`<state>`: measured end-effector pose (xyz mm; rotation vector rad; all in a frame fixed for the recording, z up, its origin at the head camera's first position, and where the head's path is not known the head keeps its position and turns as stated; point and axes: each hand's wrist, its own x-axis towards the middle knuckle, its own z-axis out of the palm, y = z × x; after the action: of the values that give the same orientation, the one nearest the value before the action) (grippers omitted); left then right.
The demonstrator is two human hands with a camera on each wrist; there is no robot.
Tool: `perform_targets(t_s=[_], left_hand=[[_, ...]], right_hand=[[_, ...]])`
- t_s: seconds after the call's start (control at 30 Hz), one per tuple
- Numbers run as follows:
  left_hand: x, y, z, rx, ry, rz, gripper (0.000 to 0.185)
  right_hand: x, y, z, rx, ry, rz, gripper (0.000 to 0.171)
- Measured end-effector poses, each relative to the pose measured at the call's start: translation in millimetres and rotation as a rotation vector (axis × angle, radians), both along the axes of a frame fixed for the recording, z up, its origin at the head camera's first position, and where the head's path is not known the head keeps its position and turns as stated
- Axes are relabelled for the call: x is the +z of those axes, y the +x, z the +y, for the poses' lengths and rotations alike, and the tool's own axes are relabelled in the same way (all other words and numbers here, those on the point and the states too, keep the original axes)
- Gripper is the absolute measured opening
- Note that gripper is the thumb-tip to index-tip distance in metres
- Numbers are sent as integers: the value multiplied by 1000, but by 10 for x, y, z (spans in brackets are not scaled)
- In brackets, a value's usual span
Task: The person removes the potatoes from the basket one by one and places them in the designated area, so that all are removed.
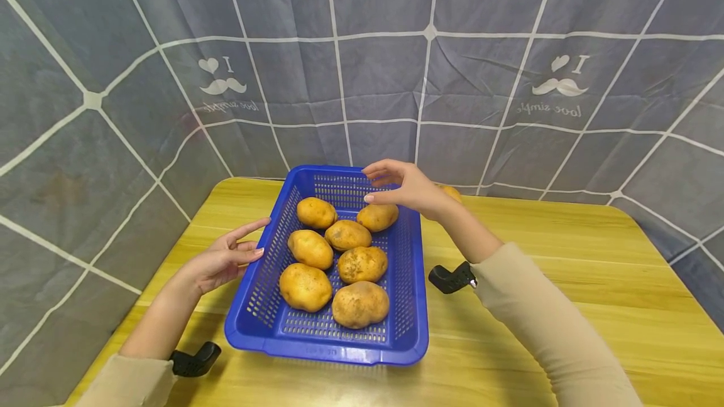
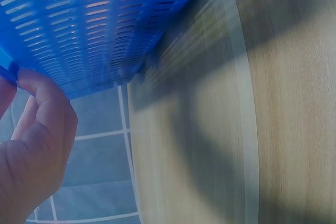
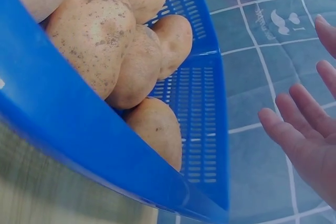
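Note:
A blue plastic basket (image 1: 334, 352) with slotted walls holds several potatoes (image 1: 362, 304). My left hand (image 1: 223, 261) is at its left rim; in the left wrist view thumb and finger (image 2: 44, 95) pinch that rim. Over the basket's far right corner is my right hand (image 1: 410, 192), its fingers spread and slightly bent with nothing between them. One potato (image 1: 378, 217) lies just below those fingertips. The right wrist view shows the right hand (image 3: 310, 129) apart from the basket wall (image 3: 207, 108).
The basket stands on a yellow wood-grain table (image 1: 565, 269). Another potato (image 1: 450, 192) lies outside it, partly hidden behind my right wrist. A grey curtain (image 1: 384, 80) with white lines hangs along the table's back and left. Black wrist devices (image 1: 452, 277) sit at both sleeves.

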<state>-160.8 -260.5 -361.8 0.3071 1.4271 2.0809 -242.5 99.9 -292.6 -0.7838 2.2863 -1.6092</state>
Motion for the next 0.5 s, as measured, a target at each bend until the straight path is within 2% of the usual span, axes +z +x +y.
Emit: perform_targets(t_s=[0.5], left_hand=[[-3, -13, 0, 0, 10, 9, 53]], right_hand=[[-85, -90, -112, 5, -11, -14, 49]])
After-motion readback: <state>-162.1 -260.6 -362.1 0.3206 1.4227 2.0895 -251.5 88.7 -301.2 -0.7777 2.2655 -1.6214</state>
